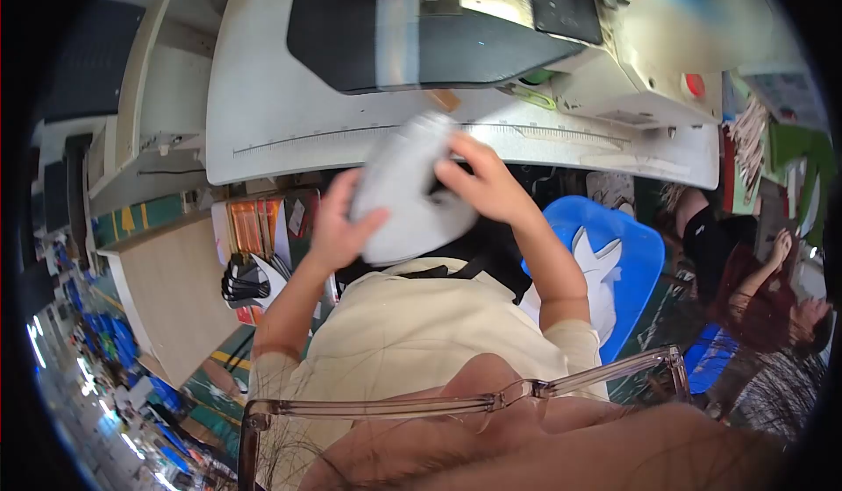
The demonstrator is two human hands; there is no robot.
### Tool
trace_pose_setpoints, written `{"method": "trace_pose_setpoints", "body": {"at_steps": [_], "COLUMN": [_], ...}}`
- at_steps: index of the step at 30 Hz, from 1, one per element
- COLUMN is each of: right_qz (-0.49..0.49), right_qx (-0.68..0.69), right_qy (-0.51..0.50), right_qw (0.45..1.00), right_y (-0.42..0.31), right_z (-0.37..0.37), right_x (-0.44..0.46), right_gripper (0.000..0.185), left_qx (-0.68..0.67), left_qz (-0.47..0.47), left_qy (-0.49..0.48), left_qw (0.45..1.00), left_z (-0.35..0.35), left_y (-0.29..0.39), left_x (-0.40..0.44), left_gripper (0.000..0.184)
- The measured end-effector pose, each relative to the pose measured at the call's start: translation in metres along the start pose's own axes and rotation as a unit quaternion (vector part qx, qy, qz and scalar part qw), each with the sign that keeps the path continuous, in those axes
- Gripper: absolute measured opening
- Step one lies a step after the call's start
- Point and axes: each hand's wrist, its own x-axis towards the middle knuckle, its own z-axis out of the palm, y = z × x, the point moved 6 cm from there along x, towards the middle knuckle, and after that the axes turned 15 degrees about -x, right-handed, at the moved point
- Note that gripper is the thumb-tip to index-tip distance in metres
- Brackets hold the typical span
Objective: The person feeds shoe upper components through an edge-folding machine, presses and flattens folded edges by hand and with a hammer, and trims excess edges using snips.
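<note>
Between my hands, above my lap and in front of the table edge, is a light grey-white, curved flat piece (399,202) that looks like a shoe upper; motion blurs it a little. My left hand (338,228) grips its left side, thumb lying on top. On the right, my right hand (478,180) pinches its edge with thumb and fingers, beside a dark gap in the piece. Just beyond them stands a sewing machine (491,0) with a black work plate (342,26), on a white table (254,79) marked with a ruler scale.
A blue bin (645,254) with white cut pieces (596,267) stands at my right. Black and white pieces (250,281) lie at my left, near a wooden panel (167,298). Green snips (531,96) rest by the machine. Another person (745,272) sits at far right.
</note>
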Motion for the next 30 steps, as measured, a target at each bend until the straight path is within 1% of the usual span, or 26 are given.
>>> {"method": "trace_pose_setpoints", "body": {"at_steps": [1,2,3,4,5,6,7,8,9,10,12,13,14,15,17,18,19,20,21,23,24,25,26,27,29,30], "right_qz": [-0.034,-0.06,-0.047,-0.01,-0.035,-0.037,-0.041,-0.049,-0.083,-0.114,-0.125,-0.134,-0.093,-0.084,0.049,0.058,0.03,0.004,0.011,0.084,0.079,0.079,0.115,0.15,0.136,0.157], "right_qx": [-0.115,-0.233,-0.277,-0.29,-0.428,-0.461,-0.491,-0.492,-0.466,-0.439,-0.43,-0.421,-0.408,-0.414,-0.324,-0.331,-0.395,-0.455,-0.457,-0.496,-0.521,-0.517,-0.534,-0.55,-0.558,-0.544], "right_qy": [0.062,0.108,0.081,0.05,0.055,0.1,0.146,0.143,0.179,0.215,0.232,0.252,0.227,0.231,0.172,0.179,0.204,0.223,0.225,0.258,0.265,0.266,0.236,0.206,0.212,0.176], "right_qw": [0.991,0.965,0.956,0.956,0.901,0.881,0.858,0.857,0.863,0.865,0.864,0.861,0.88,0.876,0.929,0.925,0.895,0.862,0.86,0.825,0.808,0.81,0.804,0.795,0.791,0.805], "right_y": [0.012,0.018,0.031,0.061,0.079,0.095,0.097,0.101,0.095,0.089,0.095,0.1,0.114,0.106,0.087,0.08,0.068,0.061,0.064,0.075,0.081,0.079,0.08,0.08,0.075,0.08], "right_z": [0.004,0.002,0.006,0.022,0.032,0.035,0.031,0.029,0.023,0.015,0.003,-0.005,-0.01,-0.019,-0.034,-0.04,-0.047,-0.052,-0.059,-0.074,-0.074,-0.072,-0.07,-0.068,-0.069,-0.072], "right_x": [0.021,0.043,0.062,0.077,0.086,0.09,0.095,0.101,0.105,0.107,0.103,0.096,0.091,0.08,0.047,0.029,0.013,0.0,-0.007,-0.02,-0.019,-0.018,-0.016,-0.015,-0.013,-0.013], "right_gripper": [0.029,0.026,0.025,0.022,0.024,0.026,0.029,0.029,0.03,0.032,0.032,0.031,0.028,0.028,0.022,0.022,0.021,0.02,0.02,0.022,0.024,0.024,0.027,0.029,0.027,0.024], "left_qx": [-0.074,-0.118,-0.15,-0.139,-0.128,-0.131,-0.145,-0.157,-0.16,-0.187,-0.245,-0.247,-0.25,-0.251,-0.221,-0.11,0.003,0.072,0.072,0.081,0.083,0.205,0.323,0.326,0.42,0.419], "left_qz": [-0.023,-0.054,-0.047,-0.032,-0.02,-0.018,-0.017,-0.015,-0.011,-0.026,-0.054,-0.058,-0.103,-0.15,-0.17,-0.164,-0.153,-0.122,-0.124,-0.12,-0.123,-0.06,0.004,0.003,0.152,0.154], "left_qy": [0.084,0.14,0.185,0.195,0.203,0.211,0.194,0.175,0.181,0.153,0.078,0.07,0.046,0.019,-0.021,-0.022,-0.023,-0.036,-0.043,-0.078,-0.077,-0.048,-0.018,-0.018,0.054,0.058], "left_qw": [0.993,0.982,0.97,0.97,0.971,0.968,0.97,0.972,0.97,0.97,0.965,0.965,0.962,0.956,0.96,0.98,0.988,0.989,0.989,0.986,0.986,0.976,0.946,0.945,0.893,0.893], "left_z": [-0.026,-0.057,-0.08,-0.1,-0.114,-0.118,-0.117,-0.117,-0.116,-0.109,-0.09,-0.085,-0.076,-0.069,-0.074,-0.077,-0.078,-0.076,-0.073,-0.068,-0.062,-0.052,-0.043,-0.037,-0.029,-0.019], "left_y": [-0.001,-0.01,-0.01,-0.008,-0.006,0.0,0.009,0.015,0.016,0.015,0.007,0.002,-0.009,-0.022,-0.051,-0.054,-0.054,-0.051,-0.056,-0.067,-0.061,-0.044,-0.03,-0.031,-0.016,-0.015], "left_x": [-0.008,-0.016,-0.021,-0.026,-0.028,-0.028,-0.025,-0.02,-0.013,-0.003,0.023,0.036,0.049,0.063,0.088,0.098,0.108,0.113,0.12,0.13,0.13,0.133,0.135,0.137,0.144,0.146], "left_gripper": [0.052,0.051,0.052,0.054,0.055,0.055,0.058,0.062,0.062,0.064,0.07,0.07,0.07,0.07,0.069,0.068,0.067,0.065,0.065,0.059,0.059,0.052,0.045,0.045,0.031,0.031]}}
